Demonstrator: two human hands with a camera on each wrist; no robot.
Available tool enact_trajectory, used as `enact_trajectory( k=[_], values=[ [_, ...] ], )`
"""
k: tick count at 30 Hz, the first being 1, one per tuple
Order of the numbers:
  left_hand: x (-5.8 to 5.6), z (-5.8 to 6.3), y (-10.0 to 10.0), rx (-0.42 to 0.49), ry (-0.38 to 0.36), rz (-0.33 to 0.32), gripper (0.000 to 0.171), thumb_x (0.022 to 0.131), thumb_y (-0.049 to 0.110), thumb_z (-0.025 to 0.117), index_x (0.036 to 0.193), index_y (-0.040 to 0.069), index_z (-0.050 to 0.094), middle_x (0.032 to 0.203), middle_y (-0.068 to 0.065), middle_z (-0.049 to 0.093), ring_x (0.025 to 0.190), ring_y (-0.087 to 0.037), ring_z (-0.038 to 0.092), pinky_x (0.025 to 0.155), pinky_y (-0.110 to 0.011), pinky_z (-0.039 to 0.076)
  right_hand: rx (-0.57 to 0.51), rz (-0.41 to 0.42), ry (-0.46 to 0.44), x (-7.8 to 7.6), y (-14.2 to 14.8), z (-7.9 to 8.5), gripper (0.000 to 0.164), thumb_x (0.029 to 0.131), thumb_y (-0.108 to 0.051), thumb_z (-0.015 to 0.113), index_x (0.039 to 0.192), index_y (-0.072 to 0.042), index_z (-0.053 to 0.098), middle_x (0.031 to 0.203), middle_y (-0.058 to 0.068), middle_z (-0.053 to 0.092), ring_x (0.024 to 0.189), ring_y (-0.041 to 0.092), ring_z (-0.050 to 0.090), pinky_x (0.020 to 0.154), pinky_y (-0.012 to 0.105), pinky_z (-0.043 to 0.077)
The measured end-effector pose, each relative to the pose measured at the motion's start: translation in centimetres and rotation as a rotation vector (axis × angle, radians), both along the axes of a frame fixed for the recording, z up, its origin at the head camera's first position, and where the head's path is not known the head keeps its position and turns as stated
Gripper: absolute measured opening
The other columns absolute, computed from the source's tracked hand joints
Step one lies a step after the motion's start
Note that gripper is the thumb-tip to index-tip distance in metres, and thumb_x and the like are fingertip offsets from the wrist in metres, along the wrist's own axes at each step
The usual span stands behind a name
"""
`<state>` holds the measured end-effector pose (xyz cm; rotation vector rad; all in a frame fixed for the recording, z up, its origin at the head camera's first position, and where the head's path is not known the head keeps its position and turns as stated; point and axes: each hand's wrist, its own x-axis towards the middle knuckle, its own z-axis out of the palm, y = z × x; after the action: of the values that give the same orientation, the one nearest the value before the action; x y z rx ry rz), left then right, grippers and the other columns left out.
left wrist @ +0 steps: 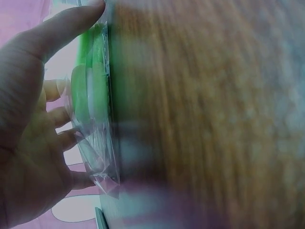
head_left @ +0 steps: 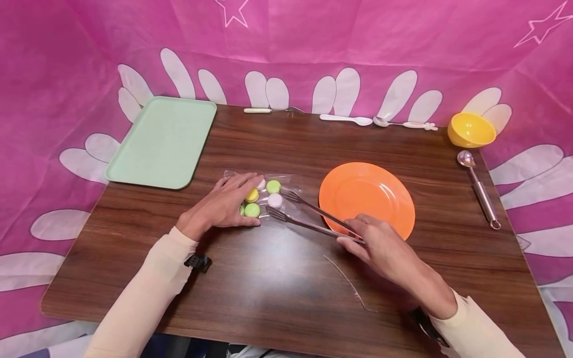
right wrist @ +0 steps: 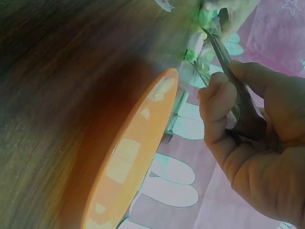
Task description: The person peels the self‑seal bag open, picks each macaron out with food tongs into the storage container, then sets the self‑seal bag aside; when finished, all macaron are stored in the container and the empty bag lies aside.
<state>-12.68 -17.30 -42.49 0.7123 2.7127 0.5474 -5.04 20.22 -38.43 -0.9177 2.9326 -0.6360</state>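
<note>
A clear plastic pack holds green, yellow and pale pink macarons in two rows. My left hand spans its left end and holds it on the table, thumb along the near edge, fingers across the far side. The left wrist view shows the green macarons edge-on through the film. My right hand grips metal tongs near their closed end. The tongs' tips stand apart at the pack's right side, close to a pale pink macaron; whether they touch it I cannot tell.
An orange plate lies under and beyond the tongs. Around the edges are a green tray, a fork, two spoons, a yellow bowl and an ice cream scoop. A thin plastic strip lies in front.
</note>
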Motion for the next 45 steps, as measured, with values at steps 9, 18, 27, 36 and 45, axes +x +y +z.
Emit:
enact_trajectory(
  k=[9, 18, 27, 36, 45],
  values=[
    [0.0, -0.1, 0.0, 0.000, 0.000, -0.006, 0.110, 0.086, 0.053, 0.088, 0.171, 0.014, 0.030, 0.176, -0.015, 0.032, 0.162, -0.042, 0.031, 0.130, -0.075, 0.016, 0.019, -0.007, 0.000, 0.2, -0.3, -0.1, 0.010, 0.097, -0.022, 0.080, 0.097, -0.015, 0.072, 0.080, -0.006, 0.059, 0.070, 0.008, 0.055, 0.063, 0.030, 0.050],
    [0.2, 0.0, 0.0, -0.001, -0.004, -0.005, 0.110, 0.087, 0.054, 0.087, 0.171, 0.015, 0.029, 0.176, -0.015, 0.032, 0.162, -0.042, 0.031, 0.130, -0.074, 0.016, 0.012, 0.025, 0.050, 0.3, -0.6, -0.1, 0.015, 0.094, -0.019, 0.082, 0.087, -0.014, 0.069, 0.073, -0.007, 0.052, 0.064, 0.006, 0.045, 0.058, 0.022, 0.042],
    [0.1, -0.1, -0.1, 0.002, 0.022, -0.015, 0.110, 0.086, 0.055, 0.087, 0.171, 0.014, 0.030, 0.176, -0.016, 0.033, 0.162, -0.041, 0.032, 0.130, -0.074, 0.017, -0.020, 0.050, 0.122, 0.5, -0.5, -0.4, 0.017, 0.090, -0.015, 0.082, 0.083, -0.012, 0.067, 0.072, -0.008, 0.051, 0.062, 0.004, 0.041, 0.054, 0.019, 0.040],
    [0.1, -0.1, -0.2, 0.023, 0.032, -0.013, 0.110, 0.085, 0.054, 0.088, 0.170, 0.013, 0.032, 0.175, -0.015, 0.035, 0.160, -0.042, 0.035, 0.129, -0.074, 0.019, -0.050, 0.040, 0.152, 0.8, -0.2, -0.4, 0.016, 0.087, -0.014, 0.082, 0.083, -0.014, 0.066, 0.071, -0.010, 0.050, 0.063, 0.002, 0.039, 0.055, 0.018, 0.038],
    [-0.1, -0.1, -0.3, 0.025, 0.019, -0.007, 0.109, 0.085, 0.054, 0.088, 0.170, 0.013, 0.032, 0.174, -0.015, 0.035, 0.160, -0.042, 0.034, 0.130, -0.072, 0.019, -0.050, -0.009, 0.132, 1.2, 0.3, -0.5, 0.014, 0.088, -0.015, 0.082, 0.084, -0.018, 0.068, 0.071, -0.011, 0.051, 0.063, 0.001, 0.041, 0.055, 0.019, 0.037]
  ],
)
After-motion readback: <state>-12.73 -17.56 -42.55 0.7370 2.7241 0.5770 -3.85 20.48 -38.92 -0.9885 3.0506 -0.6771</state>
